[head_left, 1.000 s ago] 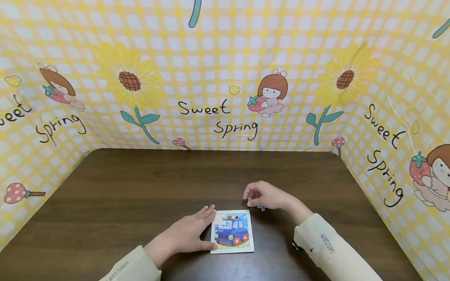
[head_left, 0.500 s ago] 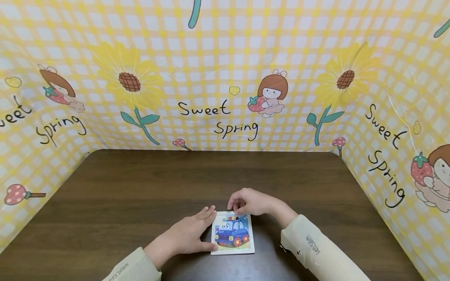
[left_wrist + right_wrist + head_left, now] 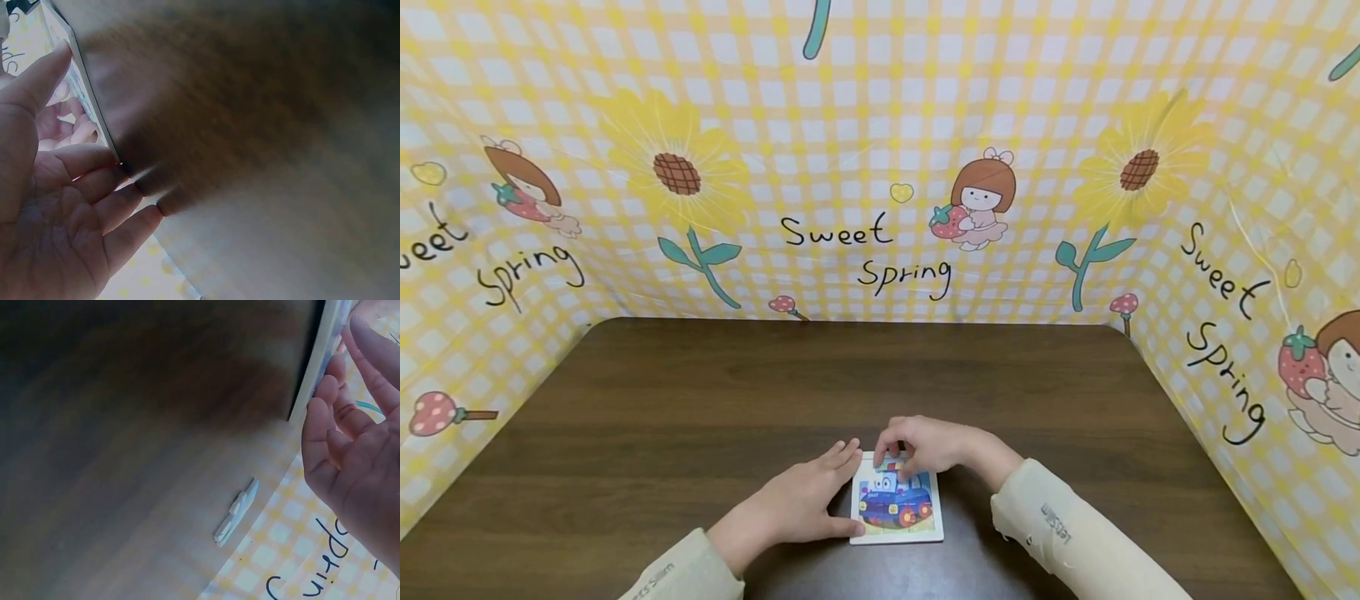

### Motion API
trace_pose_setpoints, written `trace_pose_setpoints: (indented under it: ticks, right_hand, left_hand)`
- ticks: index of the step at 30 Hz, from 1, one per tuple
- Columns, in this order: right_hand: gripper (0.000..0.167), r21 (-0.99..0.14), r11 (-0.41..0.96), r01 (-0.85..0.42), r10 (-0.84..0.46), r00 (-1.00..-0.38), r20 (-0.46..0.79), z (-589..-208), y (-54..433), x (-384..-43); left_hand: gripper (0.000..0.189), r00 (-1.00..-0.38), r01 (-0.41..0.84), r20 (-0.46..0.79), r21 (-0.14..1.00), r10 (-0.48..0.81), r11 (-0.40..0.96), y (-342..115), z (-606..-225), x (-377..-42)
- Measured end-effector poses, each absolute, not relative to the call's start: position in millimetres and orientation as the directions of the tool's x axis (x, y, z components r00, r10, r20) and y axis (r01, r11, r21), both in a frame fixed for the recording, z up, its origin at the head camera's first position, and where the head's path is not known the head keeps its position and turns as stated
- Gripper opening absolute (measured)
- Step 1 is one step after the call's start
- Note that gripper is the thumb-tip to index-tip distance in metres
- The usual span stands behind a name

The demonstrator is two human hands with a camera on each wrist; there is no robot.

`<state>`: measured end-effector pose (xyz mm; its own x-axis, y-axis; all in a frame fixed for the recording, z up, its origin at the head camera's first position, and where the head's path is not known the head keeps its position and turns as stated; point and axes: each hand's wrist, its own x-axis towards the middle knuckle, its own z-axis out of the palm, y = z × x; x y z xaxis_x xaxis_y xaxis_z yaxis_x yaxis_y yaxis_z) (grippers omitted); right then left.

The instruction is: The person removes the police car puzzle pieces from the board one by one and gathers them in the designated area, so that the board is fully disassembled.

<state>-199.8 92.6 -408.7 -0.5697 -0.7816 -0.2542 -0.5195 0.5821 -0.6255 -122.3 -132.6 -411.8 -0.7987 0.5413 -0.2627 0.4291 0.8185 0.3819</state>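
A square jigsaw puzzle (image 3: 895, 508) in a white frame, showing a blue cartoon car, lies on the table near its front edge. My left hand (image 3: 790, 500) rests along the frame's left side with straight fingers, the thumb at the lower left corner. In the left wrist view the fingers (image 3: 128, 206) touch the frame's edge. My right hand (image 3: 928, 446) is over the puzzle's top edge, thumb and index finger pinching a small puzzle piece (image 3: 890, 461) above the upper row. The fingers cover part of that row.
In the right wrist view loose puzzle pieces (image 3: 237, 512) lie on the table beyond the frame; in the head view the right hand hides them. The dark wooden table (image 3: 700, 400) is bordered by a yellow checked cloth (image 3: 850, 167) at the back and sides.
My right hand has moved left and toward the person, from the loose piece beside the frame to the puzzle's upper row. My left hand has stayed at the frame.
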Motion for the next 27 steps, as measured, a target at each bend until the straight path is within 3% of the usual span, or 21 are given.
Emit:
trace_pose_setpoints:
  ticks: [9,27]
  right_hand:
    - [0.031,-0.596,0.580,-0.555,-0.796,-0.544,-0.267,-409.2,89.9,-200.5]
    - [0.031,-0.567,0.583,-0.582,-0.788,-0.573,-0.223,-411.2,92.6,-196.5]
  left_hand:
    - [0.096,-0.799,0.422,-0.266,0.391,0.540,0.818,-132.9,-412.8,-122.4]
    - [0.097,-0.799,0.424,-0.259,0.396,0.542,0.814,-132.7,-412.6,-122.8]
